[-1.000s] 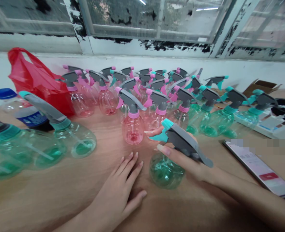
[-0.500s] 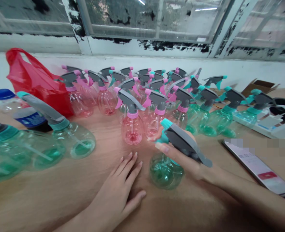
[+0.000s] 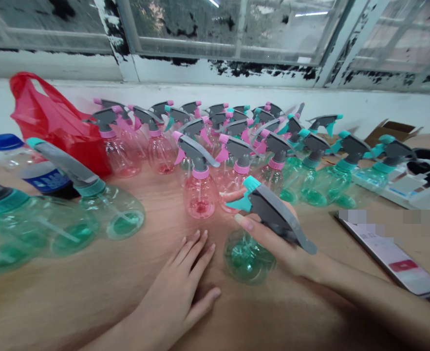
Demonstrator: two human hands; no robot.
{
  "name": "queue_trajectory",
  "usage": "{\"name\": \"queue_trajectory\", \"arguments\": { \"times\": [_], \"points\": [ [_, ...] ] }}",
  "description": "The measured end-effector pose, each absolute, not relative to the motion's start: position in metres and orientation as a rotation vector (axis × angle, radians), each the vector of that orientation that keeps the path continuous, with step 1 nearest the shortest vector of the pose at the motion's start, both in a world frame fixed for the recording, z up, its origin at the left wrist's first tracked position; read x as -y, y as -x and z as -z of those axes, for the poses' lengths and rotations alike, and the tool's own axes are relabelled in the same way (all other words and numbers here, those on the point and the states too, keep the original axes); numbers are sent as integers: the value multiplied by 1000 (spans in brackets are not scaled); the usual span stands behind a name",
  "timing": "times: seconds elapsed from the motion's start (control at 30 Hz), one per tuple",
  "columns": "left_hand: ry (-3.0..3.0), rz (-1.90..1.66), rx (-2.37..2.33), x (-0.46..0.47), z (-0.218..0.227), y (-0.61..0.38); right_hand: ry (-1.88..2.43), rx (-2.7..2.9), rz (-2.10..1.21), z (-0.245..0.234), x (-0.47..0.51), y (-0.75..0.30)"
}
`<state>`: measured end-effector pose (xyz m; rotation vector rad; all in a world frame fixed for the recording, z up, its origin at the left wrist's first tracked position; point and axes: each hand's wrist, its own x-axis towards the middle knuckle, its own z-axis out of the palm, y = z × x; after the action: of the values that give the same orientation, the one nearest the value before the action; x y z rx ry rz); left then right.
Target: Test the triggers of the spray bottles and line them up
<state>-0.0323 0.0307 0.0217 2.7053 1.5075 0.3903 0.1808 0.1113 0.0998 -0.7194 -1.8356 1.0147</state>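
Note:
Around the neck of a green spray bottle (image 3: 249,258) my right hand (image 3: 273,239) is closed, thumb on the near side and fingers behind, partly hidden by the grey head. The bottle stands on the table, its turquoise nozzle pointing to the upper left. My left hand (image 3: 185,273) lies flat on the table to the left of that bottle, fingers stretched out, holding nothing. Just beyond its fingertips stands a pink spray bottle (image 3: 200,195) with a grey and pink head.
Several pink and green spray bottles (image 3: 159,153) crowd the back by the wall. More green ones (image 3: 125,214) stand at left, near a blue-capped drink bottle (image 3: 46,178) and a red plastic bag (image 3: 68,131). A phone (image 3: 390,253), a white power strip (image 3: 412,187) and a cardboard box (image 3: 392,132) lie at right.
My right hand and the green spray bottle's head have shifted very slightly, and the fingers behind the trigger look a little straighter. My left hand has stayed in place.

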Motion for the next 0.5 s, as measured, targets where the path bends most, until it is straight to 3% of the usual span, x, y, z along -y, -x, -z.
{"name": "queue_trajectory", "arguments": {
  "times": [0.5],
  "points": [
    [-2732, -371, -1502, -31, -22, 32, 708, 1852, -977, -99, -112, -179]
  ]
}}
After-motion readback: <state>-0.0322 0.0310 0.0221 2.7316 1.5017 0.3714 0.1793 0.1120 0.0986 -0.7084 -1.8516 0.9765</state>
